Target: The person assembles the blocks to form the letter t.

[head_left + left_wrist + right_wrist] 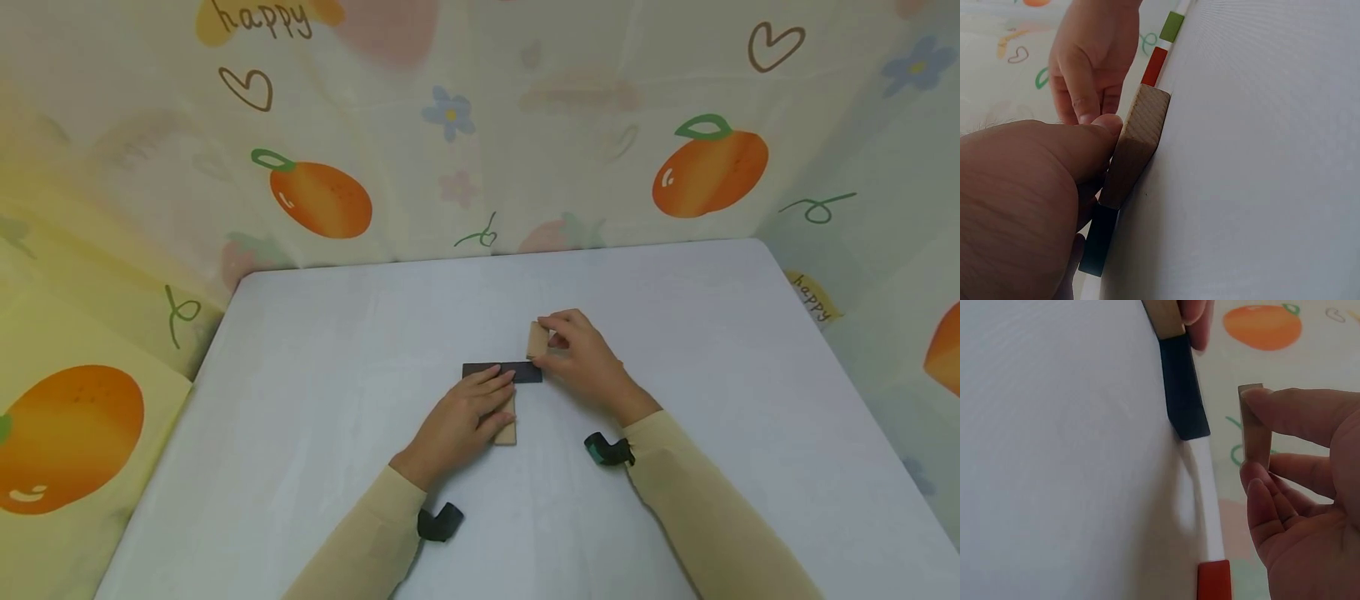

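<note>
My left hand (467, 414) lies over a dark, flat block (527, 372) and a plain wooden block (506, 433) that meets it roughly at a right angle. Its extended fingers rest on the dark block, and its thumb touches the wooden one, whose grain shows in the left wrist view. A second wooden block (537, 340) is pinched between the thumb and fingers of my right hand (583, 358), just beyond the dark block's right end. In the right wrist view this pinched block (1255, 428) appears raised above the table surface.
All of this is on a white-covered table (337, 358), with a fruit-print cloth (480, 167) behind it. Red (1155, 65) and green (1172, 26) pieces appear in the left wrist view, and a red piece (1214, 579) in the right wrist view. The head view does not show them.
</note>
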{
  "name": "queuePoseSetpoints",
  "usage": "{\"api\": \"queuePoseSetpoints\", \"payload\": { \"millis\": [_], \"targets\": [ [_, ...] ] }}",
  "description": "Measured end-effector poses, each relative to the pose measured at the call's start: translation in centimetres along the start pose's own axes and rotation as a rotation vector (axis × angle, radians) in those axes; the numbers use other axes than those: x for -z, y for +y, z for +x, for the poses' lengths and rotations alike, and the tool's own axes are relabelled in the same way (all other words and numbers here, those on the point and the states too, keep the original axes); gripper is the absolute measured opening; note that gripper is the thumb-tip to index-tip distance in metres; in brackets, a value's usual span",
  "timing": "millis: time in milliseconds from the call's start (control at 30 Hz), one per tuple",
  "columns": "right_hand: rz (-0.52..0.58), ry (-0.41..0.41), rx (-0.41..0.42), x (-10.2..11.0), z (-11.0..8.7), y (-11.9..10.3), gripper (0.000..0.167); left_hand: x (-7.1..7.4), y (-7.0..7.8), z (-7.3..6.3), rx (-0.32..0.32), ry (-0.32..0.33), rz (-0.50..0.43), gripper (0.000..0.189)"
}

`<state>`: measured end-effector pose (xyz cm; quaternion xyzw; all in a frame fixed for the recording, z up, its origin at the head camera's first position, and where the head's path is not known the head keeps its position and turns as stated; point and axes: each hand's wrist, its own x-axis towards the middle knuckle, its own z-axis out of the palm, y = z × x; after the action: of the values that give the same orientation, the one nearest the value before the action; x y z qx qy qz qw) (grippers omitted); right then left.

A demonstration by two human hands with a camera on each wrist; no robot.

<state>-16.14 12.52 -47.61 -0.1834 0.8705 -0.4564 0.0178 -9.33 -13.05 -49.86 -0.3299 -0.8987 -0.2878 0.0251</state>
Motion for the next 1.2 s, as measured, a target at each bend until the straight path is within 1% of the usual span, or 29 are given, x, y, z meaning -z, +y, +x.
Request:
{"api": "queuePoseSetpoints", "payload": {
  "millis": [233, 567, 867, 1100, 1200],
  "targets": [
    [-0.018, -0.036, -0.024, -1.1, 1.4, -0.1, 0.061, -0.1, 0.0, 0.1, -0.013, 0.002, 0.002, 0.048],
    [-0.083, -0.114, -0.059, -2.1, 3.0, -0.2, 0.061, -0.2, 0.0, 0.1, -0.003, -0.005, -0.001, 0.047],
    [-0.067, -0.156, -0.082, -2.4, 4.1, -0.1, 0.062, -0.1, -0.1, 0.2, -0.007, 0.016, -0.030, 0.048],
    [-0.054, -0.160, -0.045, -2.5, 4.5, 0.2, 0.047, -0.1, -0.2, 0.2, -0.008, 0.029, -0.032, 0.048],
    [-0.049, -0.168, -0.034, -2.5, 4.6, 0.2, 0.045, -0.1, -0.2, 0.1, -0.004, 0.028, -0.027, 0.048]
  ]
}}
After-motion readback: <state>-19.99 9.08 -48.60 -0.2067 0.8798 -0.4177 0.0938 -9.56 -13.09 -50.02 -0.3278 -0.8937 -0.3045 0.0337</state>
